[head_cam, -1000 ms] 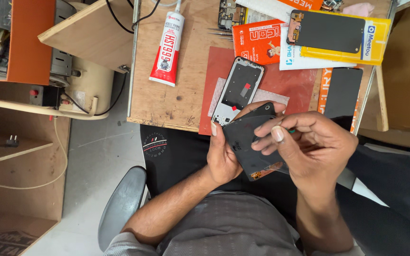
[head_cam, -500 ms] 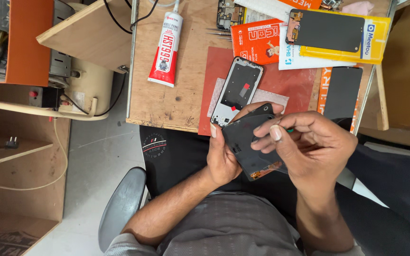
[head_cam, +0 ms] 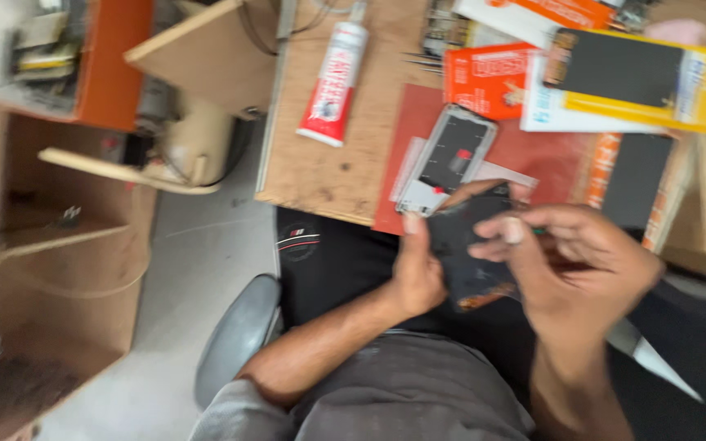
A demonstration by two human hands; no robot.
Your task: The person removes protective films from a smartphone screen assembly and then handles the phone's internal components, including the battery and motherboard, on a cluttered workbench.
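While the head view is smeared with motion blur, I can still make out both hands closed on a dark, flat, rectangular phone body (head_cam: 474,257) held over the lap, just below the near edge of the pale wooden workbench (head_cam: 328,167). My left hand (head_cam: 417,273) grips its left long edge, thumb up along the side. My right hand (head_cam: 569,265) covers the right half from above, fingers laid across the face. The phone's long axis runs tilted, its top end pointing up and to the right toward the bench, its lower end toward my body, where an orange-brown patch shows. On the bench, just beyond the phone's top end, a second phone with a pale frame and dark screen (head_cam: 449,159) lies on a red mat (head_cam: 533,163). A white-and-red glue tube (head_cam: 332,86) lies farther left, an orange packet (head_cam: 488,80) and a yellow-edged box (head_cam: 639,77) farther back.
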